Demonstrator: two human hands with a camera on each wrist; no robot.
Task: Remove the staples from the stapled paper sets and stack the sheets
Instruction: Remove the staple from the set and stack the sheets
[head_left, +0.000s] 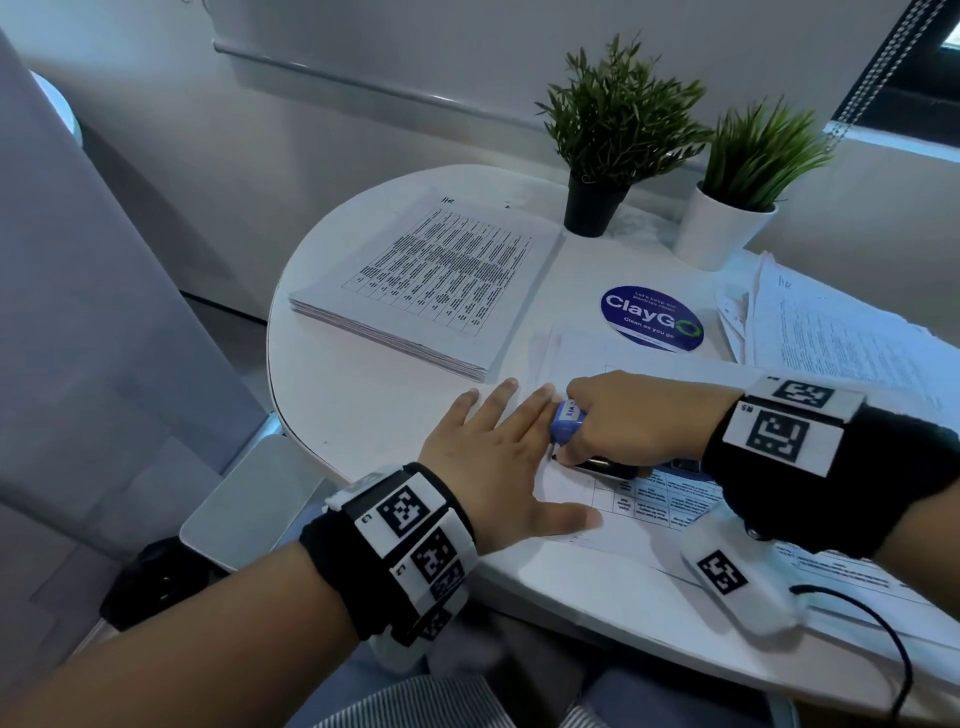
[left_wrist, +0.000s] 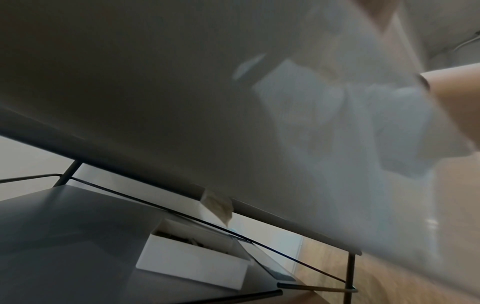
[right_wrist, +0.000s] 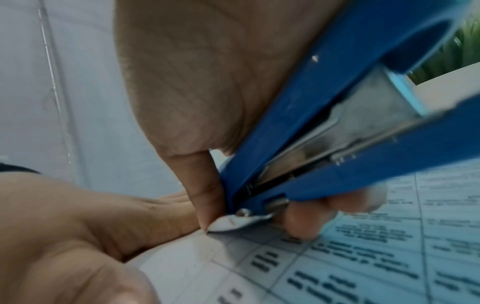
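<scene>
A stapled paper set printed with a table lies on the white round table in front of me. My left hand lies flat on its left edge, fingers straight, pressing it down. My right hand grips a blue stapler, whose rear metal tip sits at the lifted paper corner. In the right wrist view my right thumb touches that corner beside the left hand. The left wrist view shows only the table's underside and a thumb tip.
A thick stack of sheets lies at the far left of the table. More loose papers sit at the right. Two potted plants stand at the back, a blue round sticker between. A chair arm is left of the table.
</scene>
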